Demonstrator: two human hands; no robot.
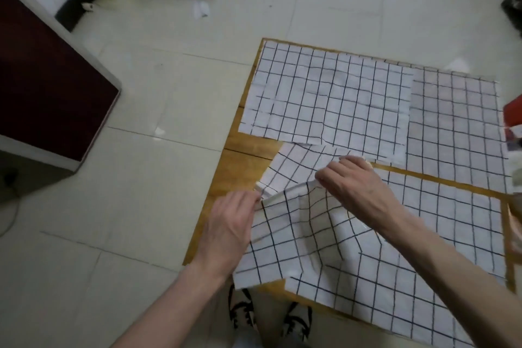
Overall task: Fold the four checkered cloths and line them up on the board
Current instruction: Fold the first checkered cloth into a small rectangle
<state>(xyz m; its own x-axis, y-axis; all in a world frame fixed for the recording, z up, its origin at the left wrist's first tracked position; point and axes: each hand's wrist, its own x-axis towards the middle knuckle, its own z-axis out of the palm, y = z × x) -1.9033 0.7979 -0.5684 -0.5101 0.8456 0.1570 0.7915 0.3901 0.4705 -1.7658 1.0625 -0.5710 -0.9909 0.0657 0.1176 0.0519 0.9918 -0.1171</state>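
Observation:
A wooden board [243,150] lies on the floor with white checkered cloths spread over it. One cloth [324,93] lies flat at the far left, another [457,121] flat at the far right. A third [452,220] lies at the near right. The near left cloth [296,229] is rumpled and partly lifted. My left hand [228,223] pinches its left edge. My right hand [356,186] pinches its raised far edge, with part of the cloth turned under beyond it.
Pale floor tiles [169,93] surround the board. A dark red cabinet [42,93] stands at the left. A red item [514,113] and papers sit at the board's right edge. My shoes [243,311] show at the board's near edge.

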